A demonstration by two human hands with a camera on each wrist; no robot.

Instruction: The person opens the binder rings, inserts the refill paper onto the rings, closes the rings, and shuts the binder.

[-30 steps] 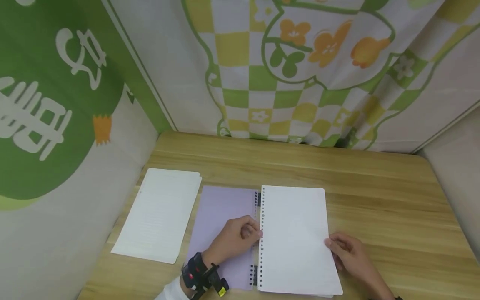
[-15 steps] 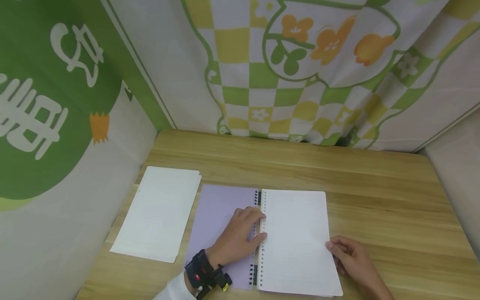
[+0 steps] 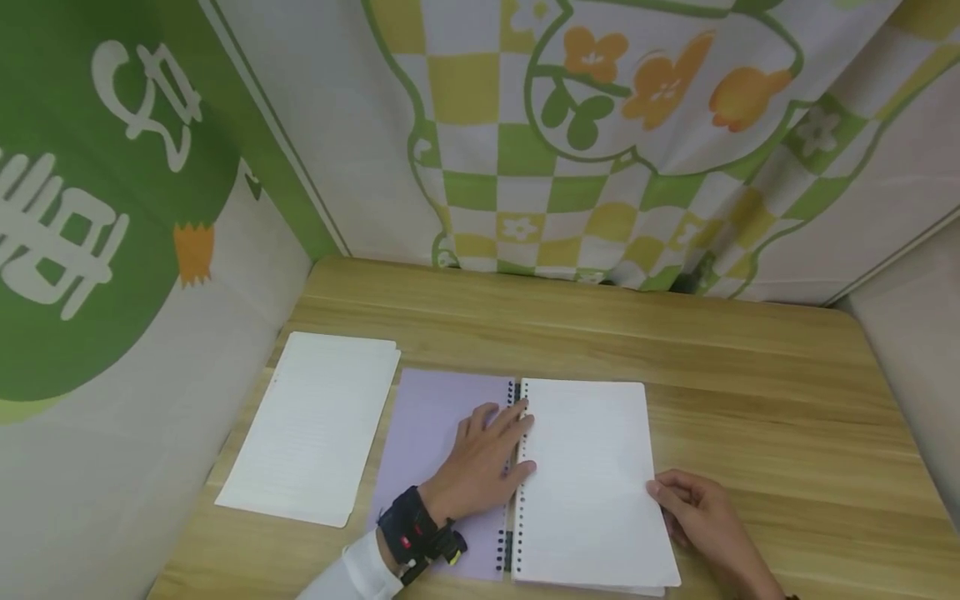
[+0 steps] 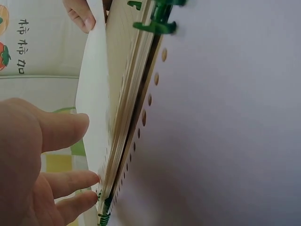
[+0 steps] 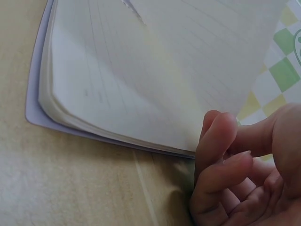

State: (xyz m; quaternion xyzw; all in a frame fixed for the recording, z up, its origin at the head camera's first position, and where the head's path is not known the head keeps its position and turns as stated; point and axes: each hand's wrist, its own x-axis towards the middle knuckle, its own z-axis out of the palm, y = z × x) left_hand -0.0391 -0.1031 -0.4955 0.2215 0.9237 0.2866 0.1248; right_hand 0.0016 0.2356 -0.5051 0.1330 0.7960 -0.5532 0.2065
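An opened ring-bound notebook lies on the table, its purple cover [image 3: 442, 408] folded out to the left. Dark green binding rings [image 4: 160, 19] show along its spine. A white lined sheet [image 3: 592, 475] with a row of punched holes covers the right-hand page stack. My left hand [image 3: 480, 467] reaches over the spine, fingers spread, fingertips touching the sheet's holed edge. At the sheet's right edge, my right hand [image 3: 697, 512] pinches it between thumb and fingers. The right wrist view shows this sheet [image 5: 211, 52] lifted off the pages [image 5: 103, 103] below.
Loose white sheets [image 3: 307, 433] lie in a slightly uneven pile left of the notebook. The wooden table [image 3: 787, 400] extends to the right and behind it. A patterned curtain [image 3: 525, 200] hangs at the back, with a green and white wall covering [image 3: 247, 317] on the left.
My left hand has gone from a pinch at the holed edge to spread fingers farther up along it. The sheet's top edge has dropped slightly. My right hand keeps its hold.
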